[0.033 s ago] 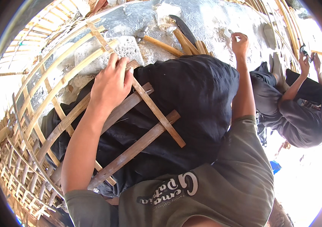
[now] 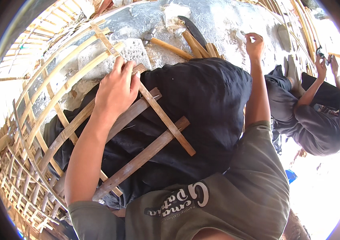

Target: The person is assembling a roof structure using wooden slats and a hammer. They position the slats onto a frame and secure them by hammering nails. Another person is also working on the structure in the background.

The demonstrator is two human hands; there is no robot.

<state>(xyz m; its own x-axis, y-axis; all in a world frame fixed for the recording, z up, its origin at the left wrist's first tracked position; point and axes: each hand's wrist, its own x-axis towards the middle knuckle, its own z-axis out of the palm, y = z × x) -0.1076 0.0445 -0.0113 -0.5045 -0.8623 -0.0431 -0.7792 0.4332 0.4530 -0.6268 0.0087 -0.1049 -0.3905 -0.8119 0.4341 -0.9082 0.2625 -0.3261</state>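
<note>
My left hand (image 2: 117, 89) is closed around a crossing of a wooden lattice frame, its fingers wrapped over a thin brown slat (image 2: 166, 119). That slat runs diagonally over two thicker bars, and the lower bar (image 2: 144, 156) ends just past it. The lattice (image 2: 64, 89) rests across my lap and stretches out to the left. My right hand (image 2: 255, 47) is held out at the far right over the grey floor, fingers curled together at a small whitish, see-through piece of plastic (image 2: 241, 35). What lies between those fingertips is too small to tell.
A hammer with a wooden handle (image 2: 173, 48) lies ahead of my knees. Beside it are a dark curved blade (image 2: 193, 29) and several short wooden pieces (image 2: 194, 44). A pale stone block (image 2: 136, 52) sits under the lattice. Another person (image 2: 302, 108) sits at the right.
My right hand has shifted very slightly down and right, and the plastic by its fingertips looks a little different. My left hand and the lattice stay practically in place.
</note>
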